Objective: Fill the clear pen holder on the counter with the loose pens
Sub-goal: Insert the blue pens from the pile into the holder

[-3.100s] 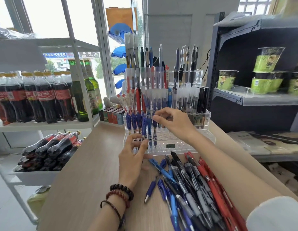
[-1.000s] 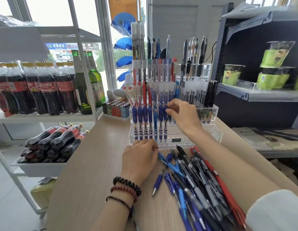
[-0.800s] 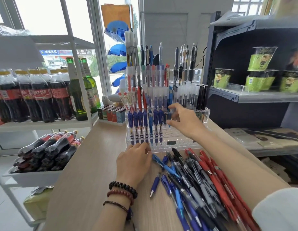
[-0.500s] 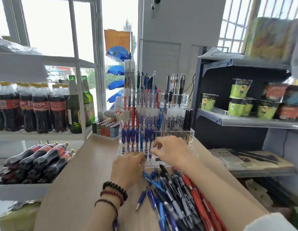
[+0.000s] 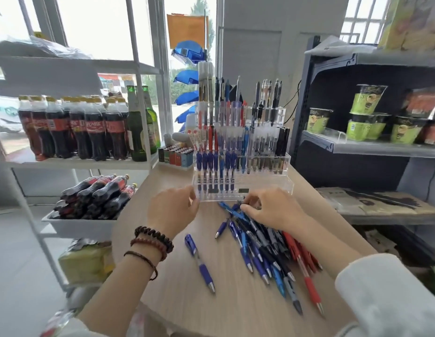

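The clear tiered pen holder (image 5: 262, 184) stands at the back of the wooden counter (image 5: 167, 283). Its upper rows are packed, and several blue pens (image 5: 215, 164) stand in the left half of its front row. A pile of loose blue, black and red pens (image 5: 270, 256) lies in front of it. One blue pen (image 5: 199, 262) lies apart, left of the pile. My left hand (image 5: 171, 211) grips the holder's front left corner with curled fingers. My right hand (image 5: 276, 211) pinches a blue pen (image 5: 232, 209) at the pile's far end.
A white rack with cola bottles (image 5: 75, 127) and green glass bottles (image 5: 138, 132) stands to the left, and a tray of lying bottles (image 5: 94, 195) sits below it. Small boxes (image 5: 175, 155) sit left of the holder. A dark shelf with green cups (image 5: 364, 117) rises on the right.
My right hand came down from the holder's front row to the far end of the pile. My left hand stays at the holder's front left corner. One blue pen now lies apart.
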